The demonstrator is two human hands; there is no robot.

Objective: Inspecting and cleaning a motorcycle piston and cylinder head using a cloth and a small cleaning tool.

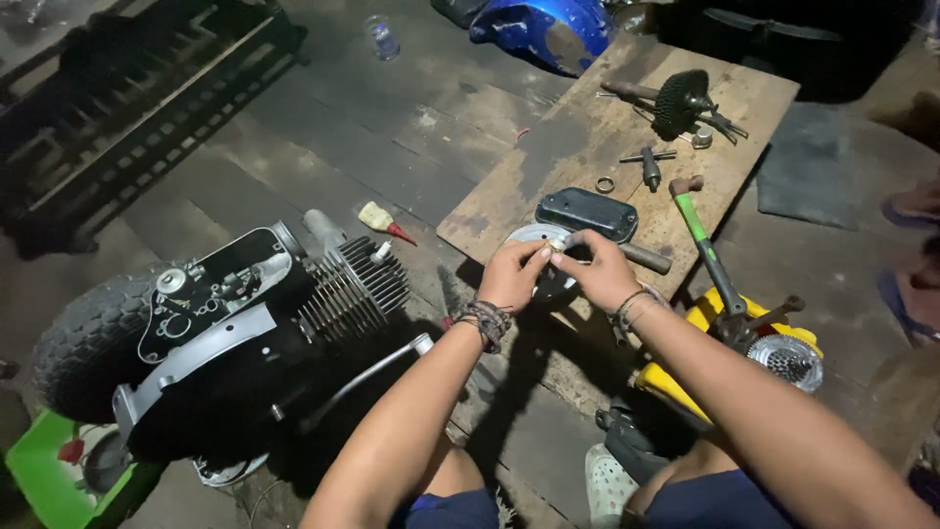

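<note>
My left hand [511, 274] and my right hand [602, 274] meet over the near end of a wooden board [587, 137]. Together they pinch a small pale part [556, 243] just above a round metal disc [524, 235] that lies on the board. What the small part is, I cannot tell. A dark oval cover plate [586, 212] lies right behind the disc. A scooter engine [255, 323] with cooling fins and a knobbly tyre [83, 343] lies on the floor to the left of my arms.
A green-handled hammer [707, 253] lies right of my hands. On the board's far end are a toothed gear [680, 100], a T-shaped tool [648, 165] and a small ring [605, 183]. A yellow tray [720, 338], a blue body panel [539, 29] and a small oil can [384, 222] sit nearby.
</note>
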